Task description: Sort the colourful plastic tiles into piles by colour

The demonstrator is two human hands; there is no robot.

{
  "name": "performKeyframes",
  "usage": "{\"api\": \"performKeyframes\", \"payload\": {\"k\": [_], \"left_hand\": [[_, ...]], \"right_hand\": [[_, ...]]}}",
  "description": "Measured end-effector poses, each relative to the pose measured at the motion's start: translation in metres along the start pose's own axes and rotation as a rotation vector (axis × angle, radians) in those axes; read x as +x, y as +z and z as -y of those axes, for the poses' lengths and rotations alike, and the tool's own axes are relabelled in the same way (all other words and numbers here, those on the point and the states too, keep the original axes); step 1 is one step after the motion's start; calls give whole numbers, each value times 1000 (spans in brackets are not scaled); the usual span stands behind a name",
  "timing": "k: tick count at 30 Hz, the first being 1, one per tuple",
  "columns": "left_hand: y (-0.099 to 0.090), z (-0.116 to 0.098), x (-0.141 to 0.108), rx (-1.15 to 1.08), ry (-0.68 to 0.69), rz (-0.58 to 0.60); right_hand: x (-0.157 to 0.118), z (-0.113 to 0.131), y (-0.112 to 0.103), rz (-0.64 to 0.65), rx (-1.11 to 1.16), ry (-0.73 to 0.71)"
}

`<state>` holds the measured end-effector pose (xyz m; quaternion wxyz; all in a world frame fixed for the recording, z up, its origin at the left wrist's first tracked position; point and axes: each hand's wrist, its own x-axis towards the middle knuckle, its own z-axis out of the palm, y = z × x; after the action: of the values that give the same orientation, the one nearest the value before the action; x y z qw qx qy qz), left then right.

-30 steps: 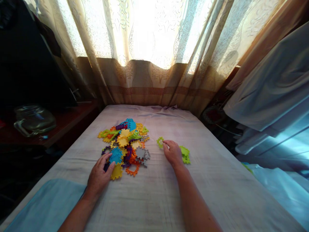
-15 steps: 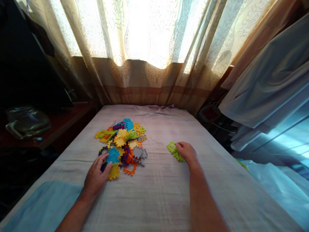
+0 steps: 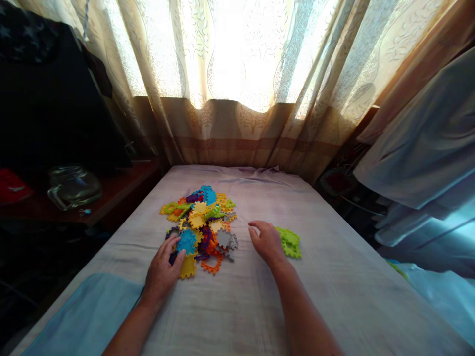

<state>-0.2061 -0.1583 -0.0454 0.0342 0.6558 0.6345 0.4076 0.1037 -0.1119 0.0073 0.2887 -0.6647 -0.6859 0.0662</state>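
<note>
A heap of toothed plastic pieces in several colours lies left of centre on the cloth-covered surface. My left hand (image 3: pixel 164 264) rests at the heap's near left edge, thumb and fingers apart, touching beside a blue toothed piece (image 3: pixel 186 241). Just below that is a yellow toothed piece (image 3: pixel 188 267). Between the heap and a few lime-green toothed pieces (image 3: pixel 290 242) is my right hand (image 3: pixel 266 241). Its thumb and forefinger are parted with nothing between them. The green pieces lie on the cloth right behind this hand, partly covered by it.
An orange frame-like piece (image 3: pixel 212 265) and grey pieces (image 3: pixel 226 240) form the heap's right side. A light blue cloth (image 3: pixel 89 311) lies at the near left. On a dark side table stands a glass jug (image 3: pixel 74 188). Curtains (image 3: pixel 237 126) hang behind, with clothes (image 3: pixel 419 138) at the right.
My right hand has let go of the green pieces and moved left toward the heap. The left hand stays at the blue piece. The whole view has shifted slightly.
</note>
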Motion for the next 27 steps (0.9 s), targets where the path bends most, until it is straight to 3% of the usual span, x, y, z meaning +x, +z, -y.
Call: {"api": "performKeyframes", "payload": {"k": [7,12,15,21,27], "left_hand": [[-1,-2,0,-12,-17,14],[0,0,-1,-29,-31,22],[2,0,-2,-36,-35,17],[5,0,-2,-30,-26,5],[4,-1,-1,-31,-31,13]], "right_hand": [[21,55,31,64,65,-137],[55,75,47,140,33,-162],[61,82,48,217,-1,-126],[36,79,36,229,94,-177],[11,42,29,118,356,-75]]}}
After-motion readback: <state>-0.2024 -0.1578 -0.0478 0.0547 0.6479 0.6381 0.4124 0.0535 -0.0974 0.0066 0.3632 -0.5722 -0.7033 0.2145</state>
